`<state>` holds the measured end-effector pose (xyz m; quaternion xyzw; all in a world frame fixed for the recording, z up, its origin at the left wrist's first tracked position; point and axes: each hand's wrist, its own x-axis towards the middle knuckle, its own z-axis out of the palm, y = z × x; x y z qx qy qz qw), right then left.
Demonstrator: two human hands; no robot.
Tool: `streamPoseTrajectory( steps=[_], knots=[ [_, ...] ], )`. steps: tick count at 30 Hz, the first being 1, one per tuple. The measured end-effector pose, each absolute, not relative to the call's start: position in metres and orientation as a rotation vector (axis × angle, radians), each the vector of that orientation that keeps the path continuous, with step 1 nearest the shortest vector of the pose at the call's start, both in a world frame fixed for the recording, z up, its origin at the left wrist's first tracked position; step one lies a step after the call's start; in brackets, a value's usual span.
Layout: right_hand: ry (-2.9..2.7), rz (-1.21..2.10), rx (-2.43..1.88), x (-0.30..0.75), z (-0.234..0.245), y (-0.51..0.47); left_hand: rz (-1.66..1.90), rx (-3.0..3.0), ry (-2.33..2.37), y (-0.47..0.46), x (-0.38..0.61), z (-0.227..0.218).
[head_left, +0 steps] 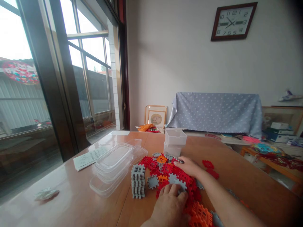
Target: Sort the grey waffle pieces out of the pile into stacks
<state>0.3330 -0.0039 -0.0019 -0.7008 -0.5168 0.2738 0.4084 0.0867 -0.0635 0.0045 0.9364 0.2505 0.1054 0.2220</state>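
My left hand (169, 203) lies curled over a heap of red, orange and grey interlocking plastic waffle blocks (165, 170), its fingers beside a grey piece (180, 186). My right hand (188, 166) reaches in from the right, flat on the heap's far side. Whether either hand grips a piece is hidden. A small dark object (180, 161) shows at the right fingertips. A tower of grey blocks (138, 183) stands left of the heap. Two loose red pieces (209, 167) lie right of my right hand, and orange pieces (200, 216) lie at the bottom edge.
The wooden table (248, 179) holds clear plastic tubs with lids (111, 167), stacked clear boxes (174, 142), a printed paper (88, 158) and crumpled plastic (46, 194). A window runs along the left; a cluttered low table stands at right.
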Motion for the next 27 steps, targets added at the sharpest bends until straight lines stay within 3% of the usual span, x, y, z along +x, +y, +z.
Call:
streamPoseTrajectory(
  steps=[15, 23, 27],
  knots=[
    [-1.192, 1.189, -1.490, 0.322, 0.042, -0.050, 0.360, 2.583, 0.744, -0.071, 0.087, 0.012],
    [-1.423, 1.268, -1.358, 0.300, 0.064, -0.072, 0.412, 2.589, 0.816, -0.075, 0.084, 0.014],
    [-1.475, 1.040, -1.511, 0.292, 0.060, -0.056, 0.422, 2.615, 0.912, -0.076, 0.083, 0.019]
  ],
)
